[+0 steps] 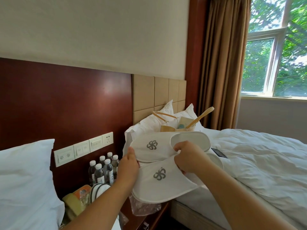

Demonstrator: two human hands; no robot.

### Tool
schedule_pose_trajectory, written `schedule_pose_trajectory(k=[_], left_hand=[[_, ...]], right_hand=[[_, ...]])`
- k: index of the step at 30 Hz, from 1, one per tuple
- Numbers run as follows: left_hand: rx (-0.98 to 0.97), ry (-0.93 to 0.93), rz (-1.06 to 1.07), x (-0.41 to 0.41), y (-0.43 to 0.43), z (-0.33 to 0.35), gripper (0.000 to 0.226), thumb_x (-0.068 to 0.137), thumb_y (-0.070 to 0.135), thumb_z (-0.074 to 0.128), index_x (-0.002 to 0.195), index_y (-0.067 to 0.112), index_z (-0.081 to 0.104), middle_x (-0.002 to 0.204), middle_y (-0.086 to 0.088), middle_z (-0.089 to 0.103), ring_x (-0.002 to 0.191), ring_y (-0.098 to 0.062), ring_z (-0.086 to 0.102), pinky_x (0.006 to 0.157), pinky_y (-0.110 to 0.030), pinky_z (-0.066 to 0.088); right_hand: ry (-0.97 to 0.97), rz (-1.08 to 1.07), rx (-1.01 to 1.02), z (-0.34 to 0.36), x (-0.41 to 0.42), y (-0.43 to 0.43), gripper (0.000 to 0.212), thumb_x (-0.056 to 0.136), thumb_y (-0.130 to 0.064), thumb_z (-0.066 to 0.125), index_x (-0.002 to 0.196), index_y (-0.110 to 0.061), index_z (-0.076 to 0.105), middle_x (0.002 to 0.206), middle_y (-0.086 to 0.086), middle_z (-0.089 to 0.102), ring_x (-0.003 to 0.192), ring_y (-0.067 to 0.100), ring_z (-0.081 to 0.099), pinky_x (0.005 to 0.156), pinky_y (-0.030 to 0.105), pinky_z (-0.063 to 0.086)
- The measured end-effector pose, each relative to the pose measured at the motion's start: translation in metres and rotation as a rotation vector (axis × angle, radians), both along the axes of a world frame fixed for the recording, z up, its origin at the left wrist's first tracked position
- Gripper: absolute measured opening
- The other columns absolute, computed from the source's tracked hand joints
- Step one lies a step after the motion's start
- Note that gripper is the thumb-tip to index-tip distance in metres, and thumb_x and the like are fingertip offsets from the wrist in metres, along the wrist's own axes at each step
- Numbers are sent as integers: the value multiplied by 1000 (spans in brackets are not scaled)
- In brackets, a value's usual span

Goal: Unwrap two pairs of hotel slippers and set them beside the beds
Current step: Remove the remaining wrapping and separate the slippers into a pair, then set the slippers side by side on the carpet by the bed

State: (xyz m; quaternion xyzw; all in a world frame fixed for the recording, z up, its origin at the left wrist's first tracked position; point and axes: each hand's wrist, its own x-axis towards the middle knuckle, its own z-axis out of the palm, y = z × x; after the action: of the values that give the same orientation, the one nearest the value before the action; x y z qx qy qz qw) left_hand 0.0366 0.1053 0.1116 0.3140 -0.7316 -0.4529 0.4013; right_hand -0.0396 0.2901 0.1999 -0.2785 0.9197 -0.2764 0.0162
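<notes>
Two white hotel slippers with grey pinwheel logos are held in the air between the two beds. The upper slipper (pixel 159 146) lies toe to the left. The lower slipper (pixel 164 181) fans out below it. My left hand (pixel 128 165) grips the pair at their toe ends, thumb on top. My right hand (pixel 187 156) pinches them at the open heel side. A crumpled clear plastic wrapper (pixel 144 207) hangs just under the lower slipper, over the nightstand.
The nightstand (pixel 156 218) between the beds holds several water bottles (pixel 103 170), snack packets (pixel 78 198) and a striped pouch (pixel 98 188). The right bed (pixel 259 163) carries a tan bag (pixel 179 125) by the pillows and a dark phone (pixel 218 152). A left bed pillow (pixel 25 180) is close.
</notes>
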Motion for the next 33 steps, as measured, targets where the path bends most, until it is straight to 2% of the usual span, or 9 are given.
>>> schedule_pose_trajectory(k=[2,6,11,14,18,23,28,31,33], left_hand=[[11,29,-7,-4,6,-1,67,102,52,16,117,8,63,109,-16,66,99,-28,57,87,-37,39],[63,83,-15,-7,13,-5,67,101,56,19,112,11,67,100,-9,68,95,-25,58,86,-37,41],[107,114,-31,-6,16,-11,62,102,54,19,115,12,63,95,-5,66,105,-31,60,96,-44,45],[128,105,-25,-7,18,-19,61,102,53,19,124,14,60,114,-12,65,115,-33,56,101,-44,41],[288,37,-144,-14,25,-32,70,97,63,21,85,13,67,76,-6,69,81,-27,65,73,-39,48],[262,-50,-278,-35,35,-30,41,95,62,33,108,27,51,93,10,60,81,-8,57,58,-26,41],[-65,10,-401,-64,70,-10,43,83,56,53,120,34,52,122,5,51,97,3,52,79,-25,43],[-380,-45,-536,-86,112,3,31,88,34,54,118,36,56,134,6,44,123,-13,47,106,-40,40],[-562,-59,-690,-99,145,9,41,83,24,50,121,36,58,141,9,43,134,-13,34,115,-42,28]], right_hand=[[-181,3,-21,3,-4,6,45,84,1,52,114,-31,61,89,5,68,72,25,72,61,38,63],[-526,15,-311,2,-5,16,24,87,-2,45,100,-8,64,73,10,69,57,23,69,60,37,61],[-904,92,-620,-2,-8,22,36,82,-19,55,113,-1,60,97,23,75,86,37,74,76,43,59],[-861,161,-593,-8,-7,24,39,83,-28,74,111,-2,63,95,22,75,84,30,74,69,41,61],[-582,143,-495,-16,-15,33,27,81,-30,79,91,-6,73,93,22,74,69,23,67,72,38,61],[-481,38,-398,-27,-38,68,24,82,-35,75,72,-13,72,66,12,67,50,20,54,52,29,45],[-480,-49,-284,-47,-68,115,26,75,-31,78,71,-6,69,65,14,60,51,22,48,53,29,41],[-523,-81,-250,-62,-84,146,25,72,-25,78,77,-2,70,71,17,64,58,26,56,59,33,46],[-502,-105,-177,-70,-94,169,21,70,-26,76,73,-7,71,65,13,65,53,23,56,54,30,45]])
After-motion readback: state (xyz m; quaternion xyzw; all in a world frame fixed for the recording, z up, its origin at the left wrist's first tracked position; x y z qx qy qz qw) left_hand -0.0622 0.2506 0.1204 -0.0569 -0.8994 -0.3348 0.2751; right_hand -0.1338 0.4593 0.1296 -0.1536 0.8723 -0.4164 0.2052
